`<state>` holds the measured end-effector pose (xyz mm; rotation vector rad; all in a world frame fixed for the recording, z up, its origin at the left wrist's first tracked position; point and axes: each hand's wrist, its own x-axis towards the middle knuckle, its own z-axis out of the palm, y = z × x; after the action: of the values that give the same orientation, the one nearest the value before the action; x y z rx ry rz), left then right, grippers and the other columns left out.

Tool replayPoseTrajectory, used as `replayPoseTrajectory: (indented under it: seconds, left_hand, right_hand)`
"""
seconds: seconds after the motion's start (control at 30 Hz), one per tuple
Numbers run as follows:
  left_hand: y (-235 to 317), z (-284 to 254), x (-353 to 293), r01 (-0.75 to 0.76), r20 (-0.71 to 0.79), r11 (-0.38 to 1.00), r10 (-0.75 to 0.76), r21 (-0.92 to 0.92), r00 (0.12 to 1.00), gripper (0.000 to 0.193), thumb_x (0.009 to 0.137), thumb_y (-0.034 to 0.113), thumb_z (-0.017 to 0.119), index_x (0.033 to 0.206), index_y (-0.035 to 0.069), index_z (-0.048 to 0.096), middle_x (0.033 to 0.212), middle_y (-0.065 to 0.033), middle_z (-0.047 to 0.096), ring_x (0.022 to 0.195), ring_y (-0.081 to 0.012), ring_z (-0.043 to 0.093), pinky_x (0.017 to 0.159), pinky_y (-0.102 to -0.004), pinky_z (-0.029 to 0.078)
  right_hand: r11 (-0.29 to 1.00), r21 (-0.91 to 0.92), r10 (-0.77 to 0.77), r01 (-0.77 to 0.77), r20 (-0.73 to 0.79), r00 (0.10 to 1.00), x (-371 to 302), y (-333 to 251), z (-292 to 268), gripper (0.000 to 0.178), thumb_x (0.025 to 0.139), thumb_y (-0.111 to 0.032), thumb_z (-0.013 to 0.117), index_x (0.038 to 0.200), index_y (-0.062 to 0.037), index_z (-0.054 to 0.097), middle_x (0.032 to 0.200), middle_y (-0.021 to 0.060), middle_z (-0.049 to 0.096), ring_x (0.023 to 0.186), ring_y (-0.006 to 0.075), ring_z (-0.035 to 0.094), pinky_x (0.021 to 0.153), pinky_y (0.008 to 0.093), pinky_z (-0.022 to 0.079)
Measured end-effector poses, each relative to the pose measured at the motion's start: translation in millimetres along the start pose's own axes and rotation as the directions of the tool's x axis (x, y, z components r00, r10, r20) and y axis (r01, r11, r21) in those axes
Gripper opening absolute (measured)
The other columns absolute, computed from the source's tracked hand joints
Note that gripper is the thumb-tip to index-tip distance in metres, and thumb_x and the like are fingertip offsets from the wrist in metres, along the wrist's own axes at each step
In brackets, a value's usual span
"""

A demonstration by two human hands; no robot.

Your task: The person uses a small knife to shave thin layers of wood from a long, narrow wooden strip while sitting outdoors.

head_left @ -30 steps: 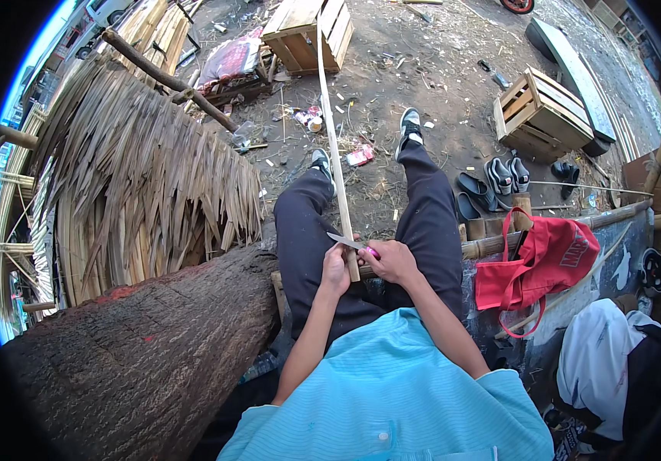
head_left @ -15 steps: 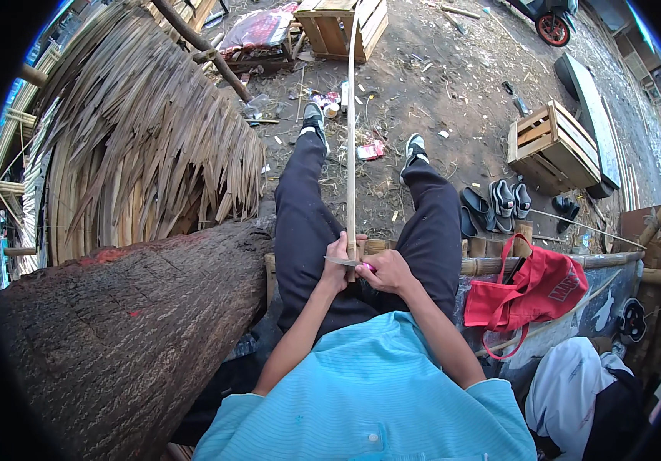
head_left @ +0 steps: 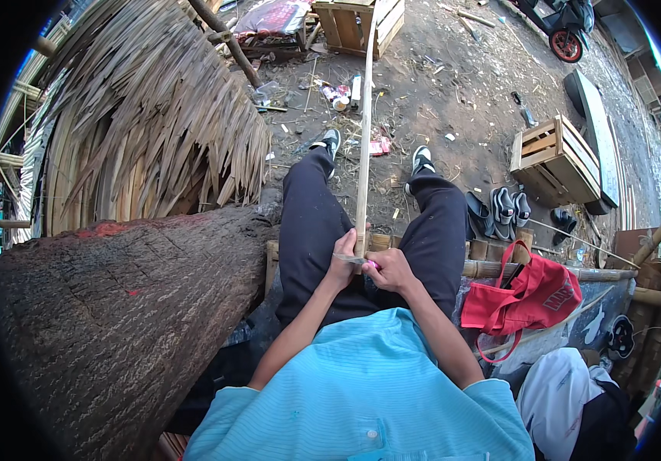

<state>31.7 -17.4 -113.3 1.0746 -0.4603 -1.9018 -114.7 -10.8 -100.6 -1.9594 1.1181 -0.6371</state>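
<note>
Toward eight o'clock, the rough trunk [head_left: 115, 323] lies close beside our left forearm; a wide outward swing of the elbow could scrape it. Our left hand [head_left: 343, 261] is closed around the near end of the pale strip [head_left: 364, 154], just in front of our lap. The knife [head_left: 350, 260] crosses there, tip toward nine o'clock, right over the left fingers; we cannot tell whether steel touches skin. A slip along the strip, or too hard a push, could cut them. The strip runs to twelve o'clock, past the slatted crate [head_left: 346, 27]; such length could whip or twist if the far end knocks something, jolting the edge. Our right hand [head_left: 393, 270] is clenched on the pink handle [head_left: 373, 264]; a loosening grip could let the blade turn. Near three o'clock, the red bag's [head_left: 530, 296] straps might snag our right elbow if it drifts wide.
</note>
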Motion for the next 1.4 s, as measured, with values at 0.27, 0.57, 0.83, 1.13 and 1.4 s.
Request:
replayPoseTrajectory:
  seconds: [0.27, 0.57, 0.83, 1.13, 1.4]
  left_hand:
    - [13.1, 8.7, 0.4, -0.043, -0.095, 0.991, 0.055, 0.128, 0.994, 0.045, 0.099, 0.034, 0.027, 0.122, 0.005, 0.052, 0.065, 0.0035, 0.046, 0.051, -0.0032, 0.041, 0.048, -0.0191, 0.037]
    - [6.6, 9.2, 3.8, -0.094, -0.047, 0.971, 0.107, 0.220, 0.993, 0.047, 0.100, 0.035, 0.024, 0.124, 0.004, 0.050, 0.063, 0.0043, 0.042, 0.051, -0.0027, 0.036, 0.045, -0.0206, 0.032]
    - [-13.1, -18.1, 8.3, 0.088, 0.093, 0.996, -0.086, -0.016, 0.992, 0.042, 0.098, 0.039, 0.030, 0.120, 0.008, 0.048, 0.083, -0.0036, 0.060, 0.069, -0.0132, 0.061, 0.059, -0.0278, 0.052]
    - [6.3, -9.8, 1.9, 0.108, -0.009, 0.986, -0.110, -0.130, 0.994, 0.049, 0.096, 0.048, 0.028, 0.117, 0.010, 0.051, 0.071, 0.0026, 0.057, 0.052, -0.0065, 0.051, 0.038, -0.0210, 0.032]
    - [23.0, -3.4, 7.3, 0.170, 0.012, 0.970, -0.171, -0.176, 0.985, 0.053, 0.097, 0.046, 0.024, 0.111, 0.003, 0.052, 0.056, 0.0022, 0.042, 0.041, -0.0065, 0.038, 0.033, -0.0219, 0.026]
  right_hand:
    - [0.999, -0.042, -0.020, 0.022, 0.031, 0.999, 3.8, -1.9, -0.1, 0.035, 0.083, -0.038, 0.053, 0.066, -0.0071, 0.054, 0.054, 0.0114, 0.054, 0.052, 0.0317, 0.055, 0.050, 0.0418, 0.041]
    - [1.000, -0.012, 0.005, -0.005, -0.010, 1.000, 1.8, 0.0, -0.6, 0.033, 0.084, -0.036, 0.052, 0.068, -0.0076, 0.055, 0.055, 0.0121, 0.055, 0.053, 0.0326, 0.055, 0.052, 0.0420, 0.042]
    - [0.992, -0.002, 0.127, -0.128, -0.087, 0.988, 10.0, 8.1, 4.5, 0.039, 0.085, -0.039, 0.051, 0.062, -0.0086, 0.058, 0.054, 0.0131, 0.055, 0.054, 0.0334, 0.056, 0.052, 0.0433, 0.043]
    - [0.959, -0.273, -0.094, 0.072, -0.069, 0.993, 40.0, 17.6, 5.2, 0.040, 0.080, -0.044, 0.054, 0.059, -0.0104, 0.053, 0.054, 0.0109, 0.056, 0.051, 0.0322, 0.057, 0.047, 0.0420, 0.043]
    - [0.932, -0.305, 0.117, -0.197, -0.260, 0.959, 54.0, 33.8, 3.9, 0.050, 0.083, -0.051, 0.050, 0.057, -0.0085, 0.058, 0.053, 0.0134, 0.056, 0.052, 0.0329, 0.059, 0.047, 0.0429, 0.045]
